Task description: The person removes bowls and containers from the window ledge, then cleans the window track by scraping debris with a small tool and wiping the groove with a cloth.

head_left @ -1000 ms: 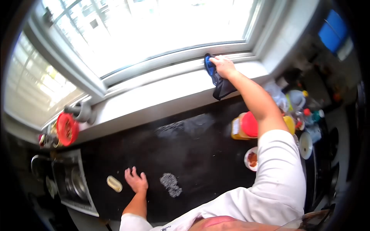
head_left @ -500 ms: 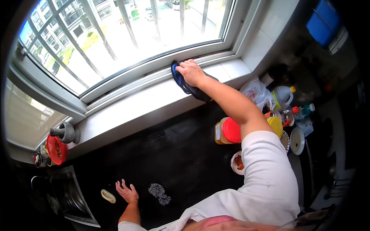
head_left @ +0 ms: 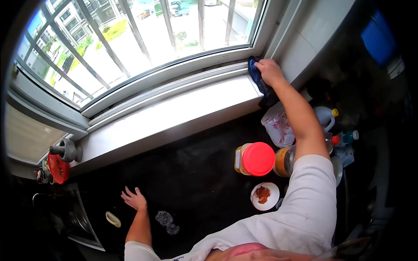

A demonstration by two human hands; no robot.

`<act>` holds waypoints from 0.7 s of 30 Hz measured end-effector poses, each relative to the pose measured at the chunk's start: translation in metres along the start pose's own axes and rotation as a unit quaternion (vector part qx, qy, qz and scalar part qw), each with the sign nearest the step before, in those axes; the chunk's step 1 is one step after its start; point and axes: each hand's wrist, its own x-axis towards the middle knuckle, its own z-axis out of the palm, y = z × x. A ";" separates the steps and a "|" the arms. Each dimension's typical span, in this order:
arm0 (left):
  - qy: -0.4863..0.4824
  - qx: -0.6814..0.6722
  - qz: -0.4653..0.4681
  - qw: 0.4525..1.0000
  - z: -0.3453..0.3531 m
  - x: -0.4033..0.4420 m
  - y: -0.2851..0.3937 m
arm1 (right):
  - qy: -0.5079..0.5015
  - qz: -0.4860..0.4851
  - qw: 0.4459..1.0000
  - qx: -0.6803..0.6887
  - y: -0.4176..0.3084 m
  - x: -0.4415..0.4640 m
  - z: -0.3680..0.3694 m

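Observation:
At the right end of the white window sill [head_left: 183, 104], my right hand [head_left: 269, 71] is closed on a dark blue and black cloth [head_left: 268, 96]. The cloth lies against the window track and hangs down over the sill's front edge. My left hand [head_left: 135, 199] has its fingers spread over the black countertop [head_left: 191, 174] and holds nothing. Whether its palm touches the counter, I cannot tell. A steel wool scrubber [head_left: 166, 222] lies to the right of my left forearm. To the left of that hand is a small pale oval object [head_left: 113, 219].
A red-lidded jar [head_left: 257, 159] and a white bowl of reddish-brown seasoning [head_left: 264, 196] stand on the right. Behind them are a plastic bag [head_left: 278, 126] and several bottles. A stone mortar [head_left: 69, 151], a red basket [head_left: 58, 167] and a sink [head_left: 82, 217] are on the left.
My right hand has slid the cloth rightward along the sill to its corner. The view has shifted slightly. My left hand stays spread over the counter.

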 end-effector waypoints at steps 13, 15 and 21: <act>-0.009 0.066 -0.013 0.998 -0.010 -0.003 0.016 | 0.052 -0.079 0.994 0.055 -0.124 0.035 0.003; -0.002 0.063 -0.003 0.998 -0.010 -0.001 0.014 | 0.021 -0.079 0.996 0.043 -0.118 0.034 -0.003; 0.002 0.071 0.011 0.997 -0.006 -0.001 0.009 | -0.068 -0.036 0.987 -0.142 -0.042 0.020 -0.009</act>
